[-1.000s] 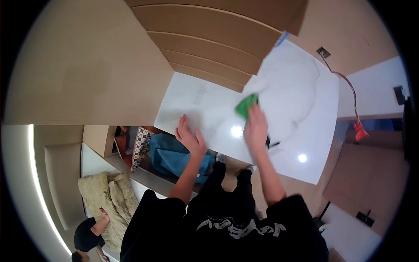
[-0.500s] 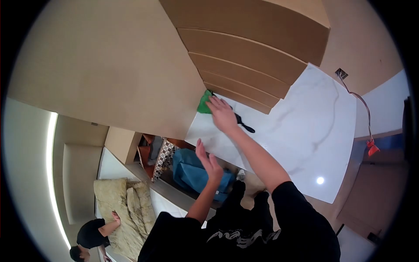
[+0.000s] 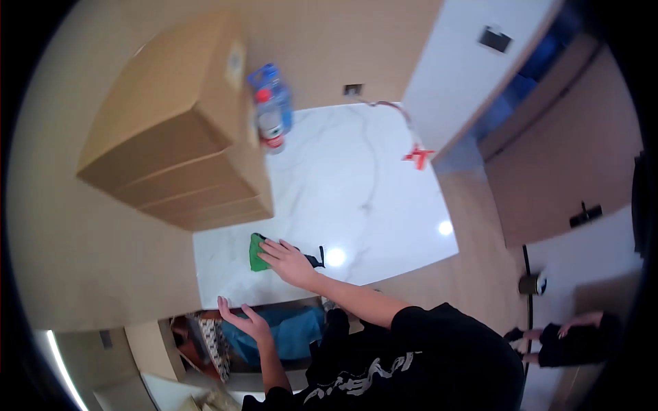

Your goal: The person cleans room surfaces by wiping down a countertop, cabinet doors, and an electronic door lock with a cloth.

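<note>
My right hand (image 3: pixel 289 264) lies with outstretched fingers on a green cloth (image 3: pixel 258 255), flat on the white marbled countertop (image 3: pixel 356 192). A black piece (image 3: pixel 315 259) sticks out beyond the hand; whether it belongs to the cloth is hidden. Over the counter's front edge, my left hand (image 3: pixel 247 323) hovers open and holds nothing. Below it is a blue fabric item (image 3: pixel 274 335) in an open compartment.
A large cardboard box (image 3: pixel 178 144) stands on the counter, with plastic bottles (image 3: pixel 271 123) beside it. A wire with red tape (image 3: pixel 418 156) hangs from a wall socket (image 3: pixel 352 90). Another person (image 3: pixel 572 339) is at right, near a door (image 3: pixel 548 151).
The view has swung to the right, bringing the bottles and door into sight. My right hand and the green cloth have shifted away from the wall corner by the box. My left hand stays open.
</note>
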A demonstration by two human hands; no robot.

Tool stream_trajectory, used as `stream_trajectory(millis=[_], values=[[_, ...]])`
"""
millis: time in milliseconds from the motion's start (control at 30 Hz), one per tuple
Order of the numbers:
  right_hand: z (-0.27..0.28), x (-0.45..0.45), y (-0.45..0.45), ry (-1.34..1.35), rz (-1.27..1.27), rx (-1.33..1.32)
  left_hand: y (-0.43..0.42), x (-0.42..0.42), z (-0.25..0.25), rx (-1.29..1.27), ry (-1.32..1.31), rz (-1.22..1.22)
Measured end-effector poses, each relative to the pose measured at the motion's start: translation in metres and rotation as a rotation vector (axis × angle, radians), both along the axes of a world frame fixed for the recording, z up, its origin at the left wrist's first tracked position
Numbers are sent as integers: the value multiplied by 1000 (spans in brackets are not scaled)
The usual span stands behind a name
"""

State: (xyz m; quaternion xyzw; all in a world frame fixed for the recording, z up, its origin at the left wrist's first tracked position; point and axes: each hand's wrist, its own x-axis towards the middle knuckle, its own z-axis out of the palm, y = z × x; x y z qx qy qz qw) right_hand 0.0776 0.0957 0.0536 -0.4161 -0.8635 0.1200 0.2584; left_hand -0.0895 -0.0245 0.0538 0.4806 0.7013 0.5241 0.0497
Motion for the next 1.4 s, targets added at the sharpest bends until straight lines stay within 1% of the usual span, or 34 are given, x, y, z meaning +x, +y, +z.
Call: stream_trajectory(millis=[33,67,133,167,200,267,333,400,467,500,567,600,733,867,1000,1067,1133,1200,1233,1267,1333,1400], values=[[3,16,-2,32,-16,-32,9,15,12,26,-29,-62],[2,26,-4,21,-49,-29,16,14,8,28,-42,-94],[2,75,-12,-41,-102,-41,30,30,2,-42,127,-313],[1,97,-18,-33,-188,-62,35,45,2,-24,116,-343],[0,119,-26,-39,-217,-57,37,58,2,-16,110,-371],[2,165,-39,-87,-423,-35,41,82,6,-44,44,-525],[6,210,-47,-90,-622,-14,38,106,14,-58,15,-603],[-6,252,-38,-62,-809,46,35,132,17,-107,-46,-716],[-4,288,-29,47,-861,27,28,150,13,-112,-61,-789],[-4,297,-30,53,-893,31,24,159,12,-136,-75,-829],[-6,305,-29,3,-825,51,16,175,13,-173,-64,-889],[-7,306,-34,6,-843,46,11,182,13,-180,-59,-906],[-4,300,-79,-109,-670,41,-1,205,12,-212,27,-1004],[-15,323,-119,-46,-589,91,0,242,22,-214,30,-1056],[-20,369,-109,-20,-657,97,13,286,26,-142,165,-1082],[-17,390,-93,3,-678,54,16,319,33,-134,226,-1070],[-15,412,-78,8,-691,117,16,356,36,-132,207,-1079],[-18,426,-69,157,-581,-8,14,392,40,-141,190,-1083],[-22,431,-69,120,-538,49,12,410,42,-154,141,-1093],[-29,436,-76,130,-539,52,9,427,44,-165,91,-1104],[-42,449,-98,59,-294,50,7,458,45,-140,97,-1135],[-37,464,-136,193,-180,-57,3,493,43,-112,84,-1185]])
